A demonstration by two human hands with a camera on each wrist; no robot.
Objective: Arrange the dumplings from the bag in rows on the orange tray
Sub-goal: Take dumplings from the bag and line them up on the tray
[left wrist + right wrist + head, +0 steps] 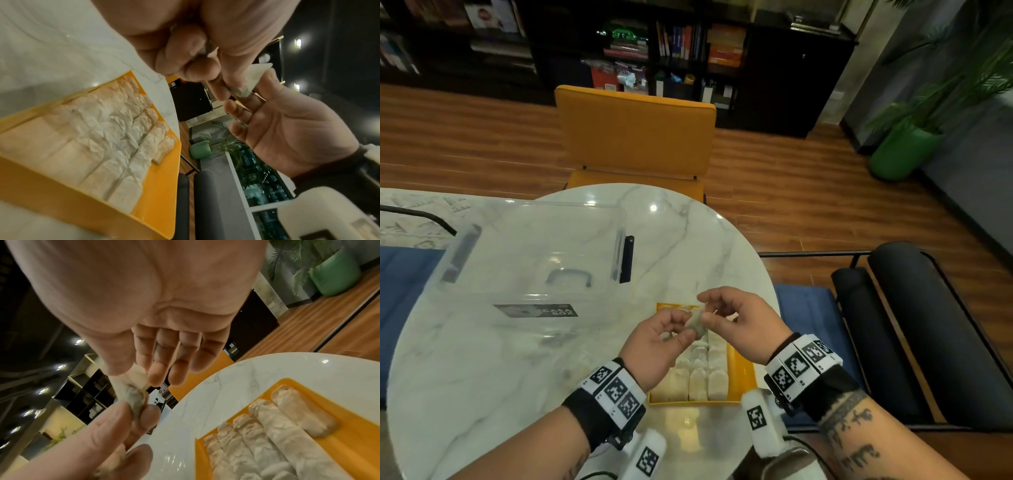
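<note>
Both hands hover over the far end of the orange tray (741, 371), pinching one pale dumpling (697, 324) between them. My left hand (688, 334) grips its lower end with thumb and forefinger (121, 413). A second pale lump (112, 459) seems to lie in that palm. My right hand (705, 313) pinches the dumpling's (131, 391) upper end with thumb and fingertips (157, 376). Several dumplings (702, 371) lie packed in rows on the tray (162, 186); a strip along its right side is bare. No bag shows in any view.
A clear plastic box (534, 257) labelled CASA BOX stands on the round marble table (482, 377), left of the tray. A yellow chair (635, 133) is behind the table and a black armchair (893, 325) to the right. The table's rim runs close past the tray's right side.
</note>
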